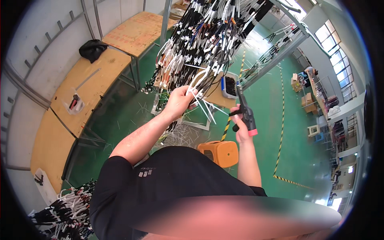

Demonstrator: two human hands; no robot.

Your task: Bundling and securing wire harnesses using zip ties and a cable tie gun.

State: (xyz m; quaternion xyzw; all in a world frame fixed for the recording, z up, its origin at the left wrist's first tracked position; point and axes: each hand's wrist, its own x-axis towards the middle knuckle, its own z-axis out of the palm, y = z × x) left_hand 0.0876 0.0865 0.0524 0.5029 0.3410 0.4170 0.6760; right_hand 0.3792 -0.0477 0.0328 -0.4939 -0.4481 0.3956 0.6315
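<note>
The cables (pixel 200 36) hang in a thick mass ahead of the person, mostly black and white, with a few coloured wires and many white connectors. At their lower end the left hand (pixel 179 103) grasps a few white strands between thumb and fingers; loose white ties (pixel 211 111) stick out just beside it toward the right. The right hand (pixel 242 130) is wrapped around the handle of a black tool (pixel 248 116) with a red base, its nose pointing up, apart from the cables.

Beyond the tool, a blue bin (pixel 229 96) holds small black pieces, too small to identify; it sits at the right edge of a brown board (pixel 218 96). A pale tray (pixel 79 109) near the near edge of the middle table (pixel 94 86) contains a red-and-black tool (pixel 75 101).

On that table, a ruler-like strip (pixel 88 79) lies just beyond the tray, and a black bag (pixel 93 51) rests at the far left corner. An orange stool (pixel 224 154) stands on the green floor (pixel 260 160) between the person and the bin. White scraps (pixel 180 138) litter the floor under the cables. A grey beam (pixel 276 66) slants past the bin's right side.
</note>
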